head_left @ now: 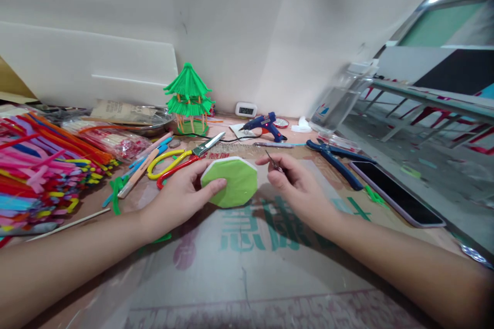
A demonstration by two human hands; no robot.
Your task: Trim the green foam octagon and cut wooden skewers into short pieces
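My left hand (181, 193) grips a light-green octagonal piece (235, 185) by its left side, thumb on the green face and fingers behind. A white layer shows along its upper edge. Just to the right, my right hand (304, 195) is closed around a small, thin, pointed metal tool (275, 163). The tool's dark tip points up and left, apart from the octagon; its lower part is hidden in the fingers. Both hands are above the sheet-covered table (239, 277). Behind the left hand lie scissors (189, 157) with yellow and red handles.
A green tiered pagoda model (189, 100) stands at the back. Near it are a small digital clock (246, 109) and a blue glue gun (266, 124). Bundled pipe cleaners (42, 169) fill the left. Blue pliers (339, 162), a phone (397, 193) and a clear bottle (341, 97) occupy the right.
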